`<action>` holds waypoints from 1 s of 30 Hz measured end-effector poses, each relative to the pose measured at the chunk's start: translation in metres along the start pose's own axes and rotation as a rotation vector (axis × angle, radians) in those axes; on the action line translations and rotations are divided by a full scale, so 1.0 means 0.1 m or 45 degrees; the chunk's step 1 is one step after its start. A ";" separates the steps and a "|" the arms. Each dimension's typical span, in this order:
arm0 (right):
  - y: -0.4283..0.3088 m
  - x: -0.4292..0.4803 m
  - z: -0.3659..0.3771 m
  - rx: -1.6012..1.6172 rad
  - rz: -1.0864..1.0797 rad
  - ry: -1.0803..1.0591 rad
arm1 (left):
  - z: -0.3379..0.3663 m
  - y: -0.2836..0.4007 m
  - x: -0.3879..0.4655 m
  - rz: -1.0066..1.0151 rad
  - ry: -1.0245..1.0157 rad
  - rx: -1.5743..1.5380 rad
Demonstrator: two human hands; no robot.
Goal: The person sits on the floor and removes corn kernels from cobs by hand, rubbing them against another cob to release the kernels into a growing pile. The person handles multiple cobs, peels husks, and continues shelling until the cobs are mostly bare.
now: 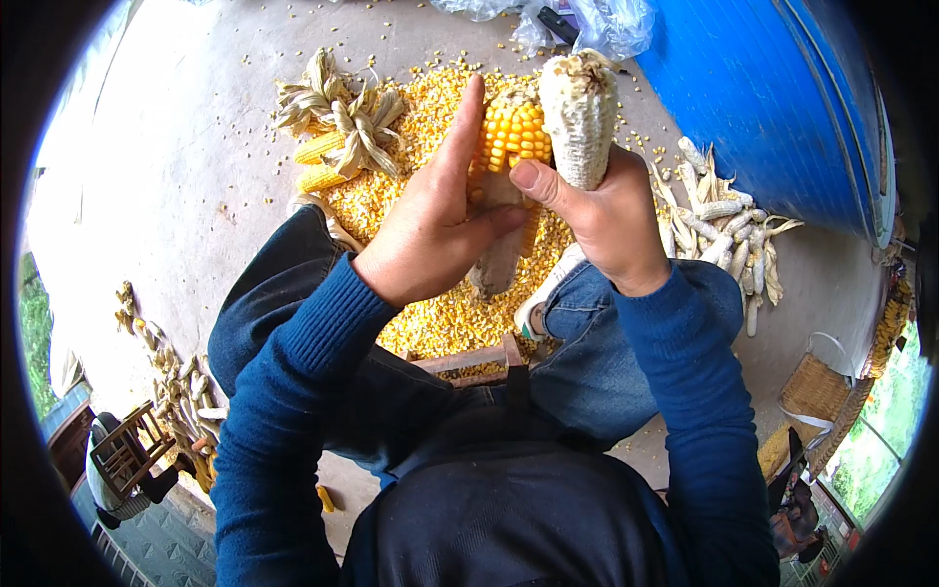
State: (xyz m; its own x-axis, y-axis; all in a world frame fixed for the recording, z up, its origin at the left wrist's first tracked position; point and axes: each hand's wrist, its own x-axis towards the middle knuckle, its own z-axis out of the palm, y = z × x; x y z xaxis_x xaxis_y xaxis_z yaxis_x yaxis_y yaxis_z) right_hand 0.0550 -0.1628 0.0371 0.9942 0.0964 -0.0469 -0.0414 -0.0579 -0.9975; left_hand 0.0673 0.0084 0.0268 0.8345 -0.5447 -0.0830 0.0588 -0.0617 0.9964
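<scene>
My left hand [440, 213] grips a partly shelled ear of corn [516, 132], its index finger stretched along the ear's side. Yellow kernels still cover the upper end of the ear, while its lower part is bare cob. In my right hand [616, 213] is a bare white corncob [579, 110], held upright beside the ear. The right thumb presses on the ear just below the kernels. Under both hands lies a wide heap of loose corn kernels [433, 323], spread between my feet.
Unshelled ears [320, 149] with dry husks lie left of the heap. A pile of bare cobs [726, 220] sits right, below a large blue drum [777, 110]. Clear plastic bags [616, 29] are at the top. A wicker basket [816, 389] stands far right, a wooden chair [132, 447] far left.
</scene>
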 end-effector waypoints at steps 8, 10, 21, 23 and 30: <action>-0.02 0.02 -0.03 -0.134 -0.069 -0.085 | -0.07 0.01 -0.03 0.053 0.006 0.067; -0.01 0.04 -0.04 -0.129 -0.071 -0.095 | -0.09 0.01 -0.03 0.068 0.009 0.099; 0.08 0.06 0.10 -0.018 -0.025 -0.085 | -0.02 0.00 -0.07 -0.045 0.112 0.229; 0.12 0.03 0.13 -0.067 0.082 -0.007 | 0.01 -0.06 -0.08 -0.044 0.104 0.206; 0.07 0.04 -0.02 -0.183 -0.138 -0.078 | -0.20 0.01 -0.02 -0.002 -0.080 0.091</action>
State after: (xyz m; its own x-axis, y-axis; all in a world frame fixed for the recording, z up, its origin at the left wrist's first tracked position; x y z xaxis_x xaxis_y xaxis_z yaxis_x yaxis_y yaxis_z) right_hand 0.0585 -0.1650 0.0305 0.9840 0.1698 0.0531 0.0847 -0.1846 -0.9791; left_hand 0.0762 0.0260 0.0281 0.7982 -0.5960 -0.0875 0.0188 -0.1205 0.9925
